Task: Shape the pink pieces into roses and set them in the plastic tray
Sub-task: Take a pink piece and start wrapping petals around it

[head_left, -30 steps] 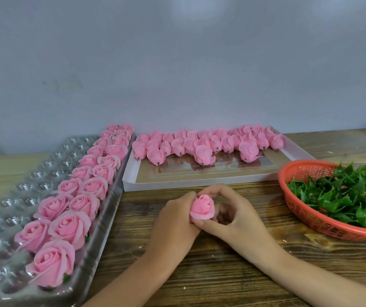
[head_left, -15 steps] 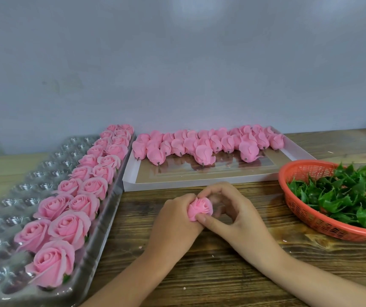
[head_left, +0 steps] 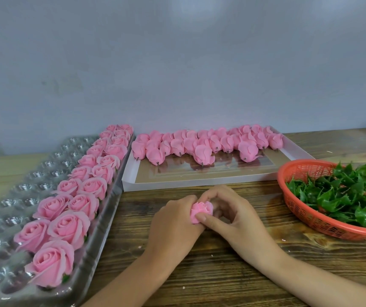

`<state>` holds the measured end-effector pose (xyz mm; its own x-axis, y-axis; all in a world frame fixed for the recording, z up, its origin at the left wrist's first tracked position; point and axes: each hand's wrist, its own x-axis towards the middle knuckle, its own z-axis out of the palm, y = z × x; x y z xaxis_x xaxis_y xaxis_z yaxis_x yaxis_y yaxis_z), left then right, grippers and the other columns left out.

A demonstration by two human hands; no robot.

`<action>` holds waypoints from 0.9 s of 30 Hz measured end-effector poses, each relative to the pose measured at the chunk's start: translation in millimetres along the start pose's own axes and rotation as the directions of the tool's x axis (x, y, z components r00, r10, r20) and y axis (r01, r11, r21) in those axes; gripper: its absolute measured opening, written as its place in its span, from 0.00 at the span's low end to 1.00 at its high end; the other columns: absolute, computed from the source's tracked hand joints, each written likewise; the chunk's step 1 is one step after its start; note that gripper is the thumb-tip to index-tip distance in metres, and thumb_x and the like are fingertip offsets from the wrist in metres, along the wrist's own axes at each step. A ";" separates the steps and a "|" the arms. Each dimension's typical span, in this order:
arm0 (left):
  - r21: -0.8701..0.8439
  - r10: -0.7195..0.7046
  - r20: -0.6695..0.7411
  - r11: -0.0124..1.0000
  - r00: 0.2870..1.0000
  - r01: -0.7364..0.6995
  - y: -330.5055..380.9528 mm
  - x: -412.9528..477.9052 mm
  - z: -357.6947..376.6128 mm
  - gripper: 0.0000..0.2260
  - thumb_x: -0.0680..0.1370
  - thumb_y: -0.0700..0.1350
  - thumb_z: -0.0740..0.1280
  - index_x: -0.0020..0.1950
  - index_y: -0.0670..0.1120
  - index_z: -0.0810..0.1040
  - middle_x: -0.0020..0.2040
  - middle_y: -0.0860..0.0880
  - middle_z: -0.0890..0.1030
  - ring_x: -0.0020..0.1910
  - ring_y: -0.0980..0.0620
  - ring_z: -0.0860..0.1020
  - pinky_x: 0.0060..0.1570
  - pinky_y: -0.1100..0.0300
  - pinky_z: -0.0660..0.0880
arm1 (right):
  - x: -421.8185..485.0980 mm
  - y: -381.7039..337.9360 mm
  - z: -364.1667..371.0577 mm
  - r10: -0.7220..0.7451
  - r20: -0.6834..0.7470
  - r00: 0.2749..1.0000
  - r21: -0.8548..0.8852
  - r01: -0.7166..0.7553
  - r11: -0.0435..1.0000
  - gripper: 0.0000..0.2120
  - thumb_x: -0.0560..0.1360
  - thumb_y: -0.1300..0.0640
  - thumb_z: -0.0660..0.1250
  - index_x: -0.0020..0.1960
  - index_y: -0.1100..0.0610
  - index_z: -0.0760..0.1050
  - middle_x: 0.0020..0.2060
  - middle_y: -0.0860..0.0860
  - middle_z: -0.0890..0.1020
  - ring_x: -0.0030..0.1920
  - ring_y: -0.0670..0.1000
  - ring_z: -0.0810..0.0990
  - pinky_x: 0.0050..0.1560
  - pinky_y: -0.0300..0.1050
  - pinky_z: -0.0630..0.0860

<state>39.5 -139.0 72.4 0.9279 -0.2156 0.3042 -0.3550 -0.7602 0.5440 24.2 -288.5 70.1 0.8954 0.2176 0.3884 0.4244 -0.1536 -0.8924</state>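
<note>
Centrally, hands (head_left: 208, 218) around pink piece (head_left: 200, 210)

We see bare counter (head_left: 199, 273) around our hands (head_left: 208, 216). A box (head_left: 177, 185) of buds (head_left: 202, 144) blocks straight ahead, a basket (head_left: 297, 209) crowds the right, and the tray (head_left: 102, 229) walls the left, its far columns open.

Both hands meet low over the surface at centre, forearms converging from the near edge: left hand (head_left: 175, 220) curled with knuckles up, right hand (head_left: 232, 218) cupped opposite, thumb pressing inward, fingers arched over, both closed on a pink piece (head_left: 200, 211).
</note>
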 end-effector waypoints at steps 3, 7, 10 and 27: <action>-0.059 -0.005 0.051 0.998 0.999 0.008 0.1 0.6 -1.3 0.08 0.75 0.56 0.67 0.40 0.55 0.76 0.35 0.56 0.79 0.34 0.58 0.77 0.34 0.59 0.74 | -0.3 -1.0 -0.6 -0.032 0.026 0.999 -0.029 0.033 0.999 0.11 0.72 0.64 0.75 0.47 0.49 0.80 0.45 0.47 0.79 0.46 0.52 0.79 0.47 0.48 0.78; -0.056 -0.010 0.065 0.998 0.998 0.014 -1.2 1.5 -1.7 0.06 0.75 0.56 0.66 0.40 0.56 0.76 0.35 0.56 0.79 0.36 0.57 0.77 0.37 0.58 0.75 | 0.9 0.8 -0.4 -0.019 0.018 1.000 -0.023 0.020 1.000 0.12 0.71 0.61 0.77 0.48 0.48 0.79 0.45 0.47 0.81 0.43 0.49 0.79 0.44 0.44 0.76; 0.050 0.011 0.080 0.999 0.997 -0.015 -1.4 1.3 -0.6 0.06 0.76 0.55 0.66 0.49 0.55 0.77 0.39 0.57 0.78 0.39 0.56 0.77 0.41 0.58 0.75 | 1.2 2.0 1.1 0.007 0.020 1.000 -0.006 -0.007 1.000 0.14 0.69 0.51 0.78 0.50 0.48 0.76 0.44 0.47 0.81 0.37 0.47 0.76 0.38 0.37 0.69; 0.026 -0.008 0.038 1.000 0.999 0.007 1.6 0.2 -0.8 0.08 0.76 0.56 0.65 0.44 0.54 0.78 0.35 0.55 0.79 0.35 0.58 0.77 0.34 0.62 0.73 | 0.2 1.4 -0.8 -0.064 0.008 0.998 -0.080 0.064 0.995 0.07 0.73 0.58 0.73 0.48 0.48 0.78 0.45 0.45 0.79 0.44 0.50 0.78 0.45 0.42 0.75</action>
<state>39.0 -139.8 74.0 0.9343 -0.2326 0.2701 -0.3455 -0.7775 0.5255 25.1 -289.4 69.1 0.8654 0.2346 0.4427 0.4905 -0.2162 -0.8442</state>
